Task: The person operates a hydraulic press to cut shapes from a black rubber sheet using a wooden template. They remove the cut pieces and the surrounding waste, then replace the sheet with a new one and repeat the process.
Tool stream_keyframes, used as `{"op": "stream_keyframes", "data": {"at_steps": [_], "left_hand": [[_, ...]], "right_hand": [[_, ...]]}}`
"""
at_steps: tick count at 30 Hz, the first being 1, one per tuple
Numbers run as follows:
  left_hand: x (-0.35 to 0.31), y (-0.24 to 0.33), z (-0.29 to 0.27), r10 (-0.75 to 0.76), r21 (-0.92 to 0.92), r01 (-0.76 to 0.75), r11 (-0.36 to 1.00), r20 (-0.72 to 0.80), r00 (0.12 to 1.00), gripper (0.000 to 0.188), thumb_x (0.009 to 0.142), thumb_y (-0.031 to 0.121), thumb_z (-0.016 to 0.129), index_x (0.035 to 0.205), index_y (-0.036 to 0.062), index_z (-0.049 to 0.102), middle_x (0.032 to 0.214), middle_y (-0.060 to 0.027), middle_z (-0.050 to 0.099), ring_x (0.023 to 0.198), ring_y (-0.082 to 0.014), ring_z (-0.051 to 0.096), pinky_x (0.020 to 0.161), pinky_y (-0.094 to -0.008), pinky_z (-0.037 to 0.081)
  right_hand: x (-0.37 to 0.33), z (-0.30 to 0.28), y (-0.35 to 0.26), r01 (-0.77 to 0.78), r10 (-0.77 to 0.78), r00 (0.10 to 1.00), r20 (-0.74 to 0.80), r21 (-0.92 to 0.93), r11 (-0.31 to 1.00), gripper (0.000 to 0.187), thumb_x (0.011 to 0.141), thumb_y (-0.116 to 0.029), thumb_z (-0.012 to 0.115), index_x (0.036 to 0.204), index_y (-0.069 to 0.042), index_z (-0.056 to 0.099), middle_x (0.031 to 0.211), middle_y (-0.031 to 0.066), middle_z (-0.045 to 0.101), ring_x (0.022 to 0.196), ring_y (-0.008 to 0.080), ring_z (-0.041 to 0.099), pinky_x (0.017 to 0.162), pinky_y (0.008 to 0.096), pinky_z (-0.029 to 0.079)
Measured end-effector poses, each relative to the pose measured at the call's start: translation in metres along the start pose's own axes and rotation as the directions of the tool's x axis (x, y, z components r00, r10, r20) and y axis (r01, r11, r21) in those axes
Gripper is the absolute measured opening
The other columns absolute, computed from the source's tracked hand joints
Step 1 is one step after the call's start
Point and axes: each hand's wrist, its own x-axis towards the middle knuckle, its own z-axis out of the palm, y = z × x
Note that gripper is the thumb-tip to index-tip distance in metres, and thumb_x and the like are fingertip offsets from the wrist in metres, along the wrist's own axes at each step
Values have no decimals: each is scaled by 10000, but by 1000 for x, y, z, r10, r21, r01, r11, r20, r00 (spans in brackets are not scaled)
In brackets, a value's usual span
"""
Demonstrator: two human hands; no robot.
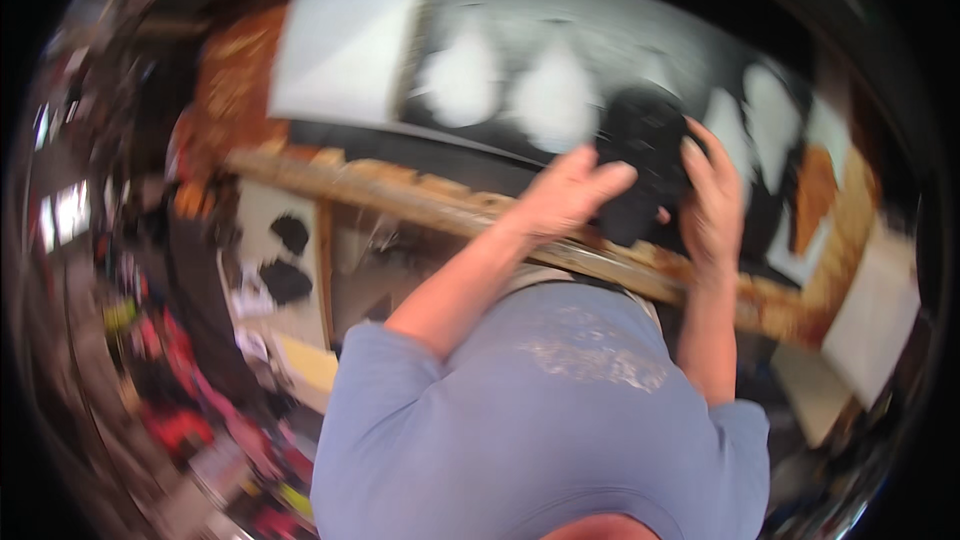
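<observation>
Between my hands is a black piece (645, 155), broad and rounded at the top and narrower below; blur hides what kind of thing it is. My left hand (575, 190) grips its left side, thumb lying over the near face. Curled round the right edge is my right hand (712, 185), its fingertips partly hidden. Behind the piece, several white teardrop-like shapes lie on a dark surface, among them a left white shape (460, 80), a middle white shape (553, 100) and a right white shape (770, 125).
A wooden bench edge (400, 192) runs in front of my body. A white sheet (345, 50) lies at the far left of the bench, and a brown piece (814, 195) at its right. Black cut-outs (286, 282) sit on a pale panel below left. Colourful clutter (180, 425) covers the lower left.
</observation>
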Motion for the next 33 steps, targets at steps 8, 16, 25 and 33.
{"op": "stream_keyframes", "data": {"at_steps": [8, 16, 25, 33], "left_hand": [[-35, -15, -8, 238, -254, -300, 919, -249, 939, 470, 1012, 89, 721, 1429, -48, 555, 1297, -101, 694, 1160, -144, 673, 1053, -301, 545], [-119, 16, -91, 330, -29, -345, 938, -233, 915, 365, 959, 55, 774, 1304, -32, 689, 1192, -73, 759, 1085, -128, 705, 1008, -295, 565], [-276, -26, -212, 287, -383, -708, 593, -721, 631, 390, 1026, 116, 699, 1408, 84, 628, 1244, -25, 712, 1147, -163, 691, 943, -331, 566], [-437, -44, -392, 309, 78, -761, 643, -937, 165, 390, 1031, 34, 664, 1413, -9, 599, 1176, -118, 732, 1014, -193, 726, 887, -348, 611]], "right_hand": [[7, 3, 2, 70, -63, 974, 219, -28, 997, 299, 1079, -54, 619, 1364, 32, 592, 1191, 80, 737, 1005, 125, 713, 882, 263, 565], [11, 98, 1, 111, 7, 917, 400, -272, 956, 446, 1002, -121, 732, 1396, 41, 599, 1200, 87, 740, 1109, 177, 705, 1037, 319, 531], [-37, 293, 121, -36, 278, 847, 453, -474, 880, 398, 1021, -100, 732, 1375, 31, 605, 1209, 95, 742, 1044, 142, 711, 852, 280, 592], [-39, 376, 202, 257, 447, 580, 681, -674, 693, 430, 1061, -116, 687, 1448, 30, 571, 1259, 115, 715, 1161, 164, 678, 1022, 312, 544]]}}
